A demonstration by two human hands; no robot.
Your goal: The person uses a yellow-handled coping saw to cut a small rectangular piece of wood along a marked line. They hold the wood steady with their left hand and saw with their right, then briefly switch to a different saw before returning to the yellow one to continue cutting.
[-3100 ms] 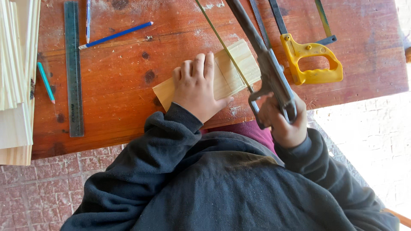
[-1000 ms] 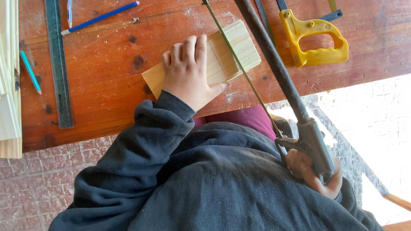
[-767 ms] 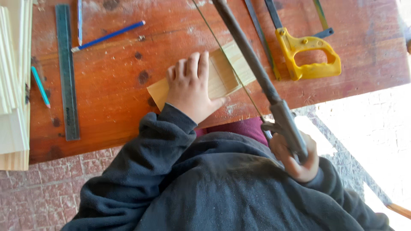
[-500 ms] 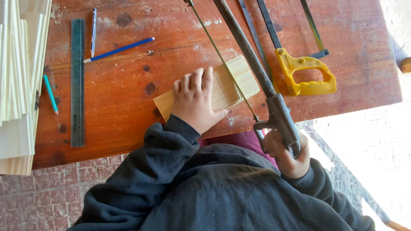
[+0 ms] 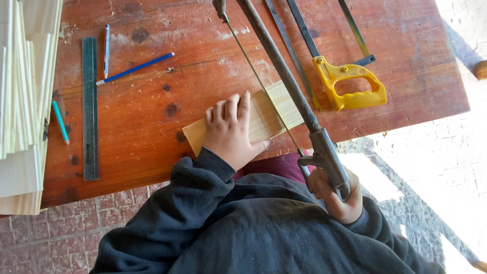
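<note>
1. Since the frame half a second back, I see the grey hacksaw slid a little toward the body: its handle sits lower and nearer the chest, and the view has shifted slightly, with the stack at the left a bit further in.
2. My right hand is clenched around the saw's pistol handle, off the table's near edge; the thin blade runs diagonally across the wooden board and touches it at the cut line.
3. My left hand lies flat on the board, fingers spread and pressing down, grasping nothing. I judge it is there to pin the wood so the blade does not drag it along.
4. The board lies near the front edge of the table, its right end beyond the blade, close to the edge, which leaves the saw room to travel.
5. A second saw with a yellow handle rests just beside, to the right, untouched.
6. To the left lie a dark steel ruler, a blue pencil, a pen and a teal pencil, well apart from the hands.
7. A stack of pale wood strips stands at the far left edge.
8. The tabletop is reddish, knotted and dusted with sawdust; below it is a brick-paved floor, sunlit at the right.
</note>
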